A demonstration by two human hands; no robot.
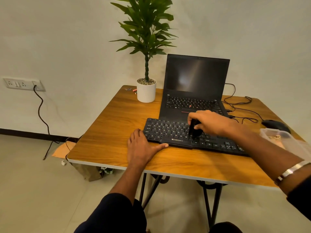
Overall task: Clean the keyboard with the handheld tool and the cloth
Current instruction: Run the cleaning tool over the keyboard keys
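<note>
Right hand (pixel 207 122) curled round a dark handheld tool (pixel 195 129), fingers and thumb gripping it, tool tip down on the keys near the middle of the black keyboard (pixel 168 132). Tool partly hidden by the fingers; exact shape hard to tell. Metal bracelet (pixel 292 170) on the right wrist.

Left hand (pixel 143 147) flat on the worktop (pixel 109 132), fingers straight, holding nothing; thumb stretched along the keyboard's near edge, fingertips touching its left end. Looks like bracing the keyboard.

Keyboard lying flat under the right hand and just right of the left hand, slightly angled, its far edge overlapping the front of an open laptop (pixel 195 84) with a dark screen.

Beyond the left hand: white pot with a green plant (pixel 146 89), a few small bits on the worktop next to it.

Right of the right hand: black mouse (pixel 276 126) with cables (pixel 242 105) trailing behind the laptop, and a clear plastic container (pixel 284 140) at the worktop's edge, just beyond the right forearm.

Cloth not visible.

Far left of the left hand: wall socket (pixel 23 84) with a dark cord hanging to the floor.
</note>
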